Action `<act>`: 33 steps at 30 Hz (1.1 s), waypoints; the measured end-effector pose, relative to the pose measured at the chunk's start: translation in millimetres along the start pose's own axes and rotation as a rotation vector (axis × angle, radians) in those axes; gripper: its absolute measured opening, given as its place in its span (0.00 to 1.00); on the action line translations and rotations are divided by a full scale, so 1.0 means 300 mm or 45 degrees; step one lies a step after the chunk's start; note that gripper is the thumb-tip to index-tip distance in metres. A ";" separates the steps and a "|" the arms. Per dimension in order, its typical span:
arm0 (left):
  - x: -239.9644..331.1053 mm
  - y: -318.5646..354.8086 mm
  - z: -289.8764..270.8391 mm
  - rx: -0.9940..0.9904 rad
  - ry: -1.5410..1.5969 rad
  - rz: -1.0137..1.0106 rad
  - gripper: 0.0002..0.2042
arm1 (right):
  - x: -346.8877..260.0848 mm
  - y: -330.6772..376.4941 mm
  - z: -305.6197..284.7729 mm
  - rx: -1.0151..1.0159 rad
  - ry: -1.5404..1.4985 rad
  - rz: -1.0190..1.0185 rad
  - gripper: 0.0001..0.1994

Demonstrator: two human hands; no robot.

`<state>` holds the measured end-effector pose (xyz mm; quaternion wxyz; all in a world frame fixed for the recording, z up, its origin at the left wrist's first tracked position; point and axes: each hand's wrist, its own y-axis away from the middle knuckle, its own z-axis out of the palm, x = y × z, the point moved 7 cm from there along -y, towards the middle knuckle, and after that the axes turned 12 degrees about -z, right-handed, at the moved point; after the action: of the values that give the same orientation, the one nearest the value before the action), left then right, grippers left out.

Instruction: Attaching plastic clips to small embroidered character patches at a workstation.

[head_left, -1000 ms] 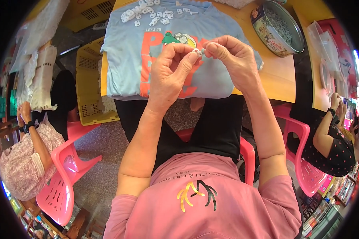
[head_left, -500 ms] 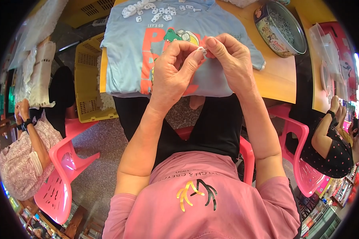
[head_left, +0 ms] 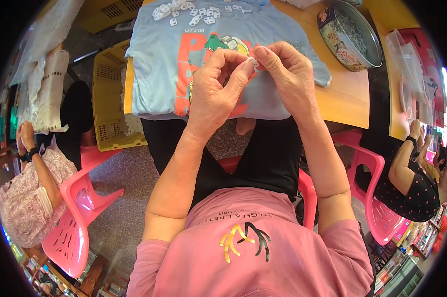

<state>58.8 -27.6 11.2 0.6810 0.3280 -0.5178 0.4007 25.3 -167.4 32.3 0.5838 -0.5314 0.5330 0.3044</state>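
Observation:
Both my hands meet in front of me, just above the table's near edge. My left hand (head_left: 217,84) and my right hand (head_left: 288,74) pinch one small white plastic piece (head_left: 251,62) between their fingertips. Under them lies a light blue T-shirt (head_left: 154,59) with an orange print, spread over the wooden table (head_left: 349,101). Several more small white plastic pieces (head_left: 193,10) lie in a heap on the far end of the shirt.
A round tin (head_left: 349,34) of small parts stands on the table at the right. A yellow crate (head_left: 109,104) sits left of the table. Pink plastic chairs (head_left: 77,208) flank me. One person sits at the left (head_left: 27,198), another at the right (head_left: 414,178).
The view has shifted slightly, so shirt and hands sit a little lower. My fingers keep working the small white piece; nothing was let go.

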 end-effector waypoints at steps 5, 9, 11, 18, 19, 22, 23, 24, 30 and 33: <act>0.003 0.003 -0.005 0.030 -0.044 0.021 0.06 | -0.012 0.003 0.000 0.041 0.094 -0.097 0.10; 0.009 0.005 -0.007 0.051 -0.082 0.047 0.06 | -0.024 0.000 0.003 0.040 0.183 -0.129 0.09; 0.005 0.002 -0.008 0.056 -0.068 0.042 0.06 | -0.022 0.000 0.007 0.039 0.191 -0.127 0.09; 0.008 0.001 -0.007 0.040 0.096 -0.002 0.06 | -0.018 0.000 0.032 0.087 0.135 -0.032 0.12; 0.013 0.003 -0.006 0.040 0.095 -0.002 0.06 | -0.019 0.000 0.042 0.087 0.135 -0.033 0.12; 0.019 0.006 -0.009 0.049 0.148 -0.033 0.05 | -0.019 -0.002 0.051 0.136 0.060 -0.037 0.12; 0.024 0.006 -0.011 0.053 0.097 -0.014 0.05 | -0.027 -0.005 0.051 0.126 0.136 -0.085 0.12; 0.029 0.007 -0.012 0.057 0.046 0.004 0.05 | -0.035 -0.007 0.051 0.116 0.213 -0.133 0.11; 0.012 0.002 -0.020 0.088 0.072 0.017 0.05 | -0.050 -0.007 0.067 0.169 0.298 -0.235 0.11; 0.015 0.000 -0.017 0.097 0.055 0.026 0.05 | -0.048 -0.003 0.070 0.197 0.313 -0.207 0.11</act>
<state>61.7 -22.4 14.3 0.6749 0.3397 -0.4906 0.4341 28.9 -144.6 43.3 0.5760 -0.5596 0.5775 0.1467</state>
